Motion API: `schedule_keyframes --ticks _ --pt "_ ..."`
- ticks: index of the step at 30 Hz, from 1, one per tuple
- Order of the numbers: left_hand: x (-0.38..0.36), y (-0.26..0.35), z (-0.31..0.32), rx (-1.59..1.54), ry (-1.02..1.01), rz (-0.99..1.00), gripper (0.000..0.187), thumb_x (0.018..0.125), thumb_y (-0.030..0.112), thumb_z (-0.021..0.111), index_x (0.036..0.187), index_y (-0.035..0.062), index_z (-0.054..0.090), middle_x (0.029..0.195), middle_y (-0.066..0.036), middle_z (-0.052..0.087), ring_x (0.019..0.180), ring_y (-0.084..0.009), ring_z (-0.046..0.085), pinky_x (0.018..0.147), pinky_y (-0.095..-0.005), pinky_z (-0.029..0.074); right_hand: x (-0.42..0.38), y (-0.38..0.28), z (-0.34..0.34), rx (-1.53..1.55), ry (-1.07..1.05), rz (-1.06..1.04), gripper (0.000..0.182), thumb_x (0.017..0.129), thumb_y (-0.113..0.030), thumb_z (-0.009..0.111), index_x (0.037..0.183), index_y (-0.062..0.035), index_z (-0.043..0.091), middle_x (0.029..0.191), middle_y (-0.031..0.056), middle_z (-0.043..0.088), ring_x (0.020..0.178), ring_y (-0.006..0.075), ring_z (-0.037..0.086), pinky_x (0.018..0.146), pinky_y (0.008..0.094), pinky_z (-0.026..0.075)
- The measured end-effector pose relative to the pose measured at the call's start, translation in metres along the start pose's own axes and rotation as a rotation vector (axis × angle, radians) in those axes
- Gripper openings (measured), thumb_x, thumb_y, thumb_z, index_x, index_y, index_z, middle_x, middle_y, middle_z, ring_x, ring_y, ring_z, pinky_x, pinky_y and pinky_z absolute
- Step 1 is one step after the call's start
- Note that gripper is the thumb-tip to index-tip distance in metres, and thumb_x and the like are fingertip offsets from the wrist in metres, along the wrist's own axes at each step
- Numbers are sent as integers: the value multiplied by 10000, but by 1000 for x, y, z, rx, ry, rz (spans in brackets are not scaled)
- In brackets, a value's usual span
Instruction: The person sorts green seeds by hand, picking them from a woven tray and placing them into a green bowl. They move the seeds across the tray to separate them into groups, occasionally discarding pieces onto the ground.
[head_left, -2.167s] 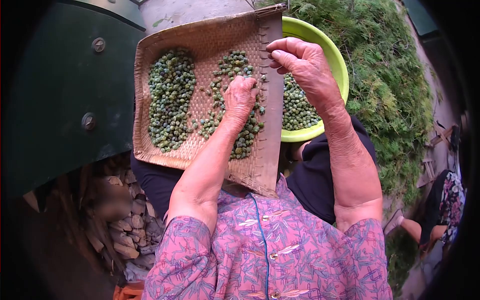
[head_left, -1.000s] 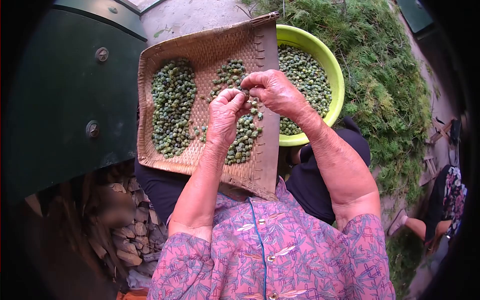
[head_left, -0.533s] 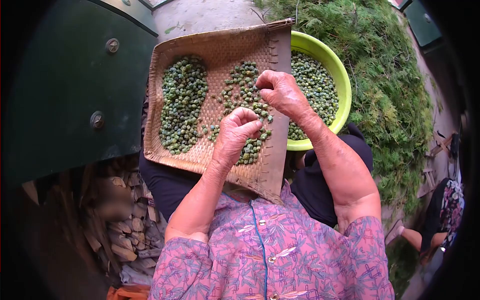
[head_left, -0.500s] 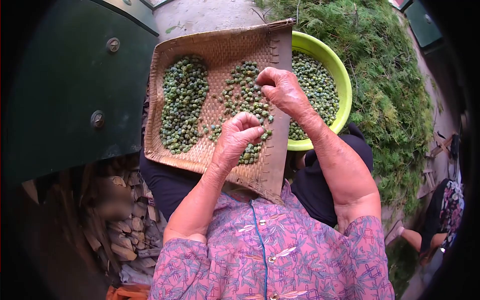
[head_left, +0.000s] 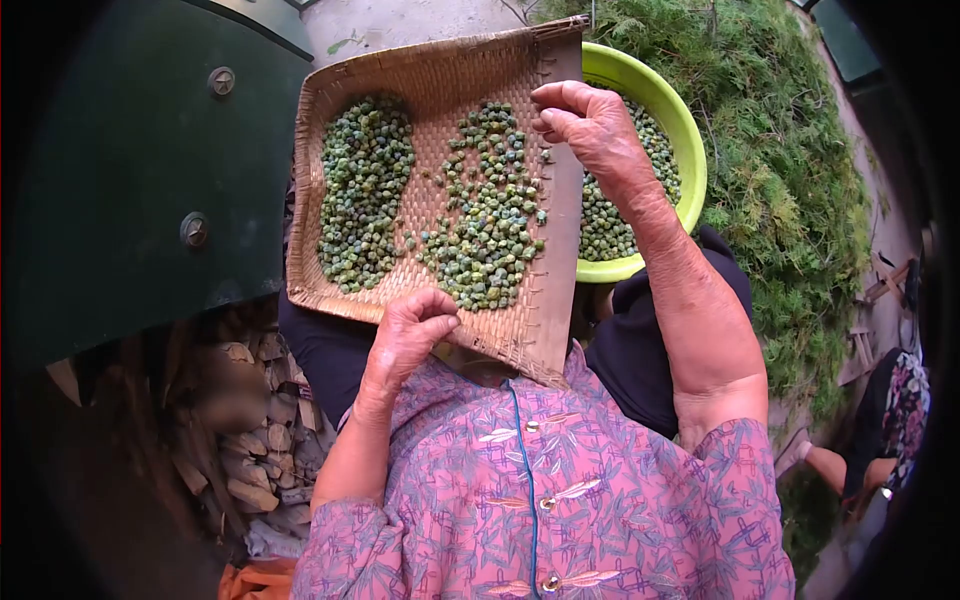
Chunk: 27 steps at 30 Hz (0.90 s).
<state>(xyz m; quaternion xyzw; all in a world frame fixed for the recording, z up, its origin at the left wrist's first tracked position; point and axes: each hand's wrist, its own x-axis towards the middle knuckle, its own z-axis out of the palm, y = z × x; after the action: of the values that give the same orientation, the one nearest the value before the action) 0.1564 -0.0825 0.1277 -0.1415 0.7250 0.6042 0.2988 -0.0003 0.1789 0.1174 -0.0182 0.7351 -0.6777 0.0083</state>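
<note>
A woven winnowing basket (head_left: 425,190) rests across my lap, its flat wooden lip (head_left: 562,220) on the right. Inside lie two heaps of small round green seed pods, a left heap (head_left: 365,195) and a looser right heap (head_left: 490,255). My left hand (head_left: 412,330) is at the basket's near rim with thumb and fingers pressed together; what they hold, if anything, is hidden. Above the lip's far part, my right hand (head_left: 590,125) has its thumb and forefinger apart, with nothing visible between them. A lime-green basin (head_left: 685,160) of similar pods stands partly under the lip.
Cut green branches (head_left: 770,210) cover the ground on the right. A dark green metal panel (head_left: 130,180) stands at left, with split firewood (head_left: 250,470) below. Another person's leg (head_left: 825,470) shows at the lower right.
My left hand has drawn back from the right heap to the near rim. My right hand has moved up and right, and its fingers have opened. The right heap shows more fully.
</note>
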Motion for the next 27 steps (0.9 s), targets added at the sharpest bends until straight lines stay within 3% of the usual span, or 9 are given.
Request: schedule_keyframes --ticks 4,7,9,10,14,17,21,23,27 --pt "0 0 -1 -55 -23 1 78 807 18 607 883 7 614 770 8 606 676 -69 561 616 -218 475 -6 -5 -7 -19 -5 3 272 794 -95 591 1037 17 637 892 92 678 785 126 621 758 267 500" --pt "-12 -16 -19 291 -158 -36 86 796 40 599 874 7 614 704 -19 605 630 -97 568 603 -248 476 -10 -12 -8 -33 -15 15 255 799 -99 596 1024 12 642 864 76 673 760 118 609 739 262 495" --pt "-24 -13 -23 838 -131 168 96 776 53 585 862 20 614 650 -78 582 597 -167 581 598 -290 468 -13 -15 -7 -29 -35 -1 242 803 -98 595 1012 13 644 834 65 664 746 114 599 729 258 490" --pt "-29 -10 -21 881 -108 151 95 770 88 608 845 29 613 656 -134 573 611 -264 596 604 -340 465 -14 -18 -7 -47 -35 -12 234 805 -99 594 1004 11 647 818 60 659 743 110 594 726 256 487" --pt "-27 7 -6 1166 -185 52 197 798 222 621 792 28 593 734 -164 620 741 -351 612 650 -450 465 -12 -16 -7 -97 -55 -26 238 806 -102 591 1008 10 646 816 63 660 745 107 594 723 258 488" --pt "-1 18 13 1143 -116 180 177 790 193 645 850 29 614 742 -143 615 711 -330 603 639 -413 469 -12 -16 -9 -66 -49 -6 241 805 -114 593 1004 10 647 800 65 659 740 112 596 722 259 488" --pt "67 20 48 985 13 674 166 807 150 624 930 39 623 981 -123 611 903 -302 580 754 -394 462 -11 -15 -12 -58 -15 -44 244 800 -121 593 996 12 649 788 69 661 729 117 598 716 262 488" --pt "108 14 65 1076 51 867 295 776 137 642 1049 39 590 1120 -135 565 1038 -314 532 873 -404 429 -11 -15 -13 -57 -8 -54 245 798 -123 592 994 13 650 787 70 662 727 118 599 715 262 488" --pt "164 -1 83 1213 165 1017 416 753 143 652 1142 50 538 1234 -152 497 1143 -330 471 959 -426 377 -10 -14 -12 -69 -19 -25 246 793 -125 591 988 13 651 791 82 663 734 118 604 712 268 488"
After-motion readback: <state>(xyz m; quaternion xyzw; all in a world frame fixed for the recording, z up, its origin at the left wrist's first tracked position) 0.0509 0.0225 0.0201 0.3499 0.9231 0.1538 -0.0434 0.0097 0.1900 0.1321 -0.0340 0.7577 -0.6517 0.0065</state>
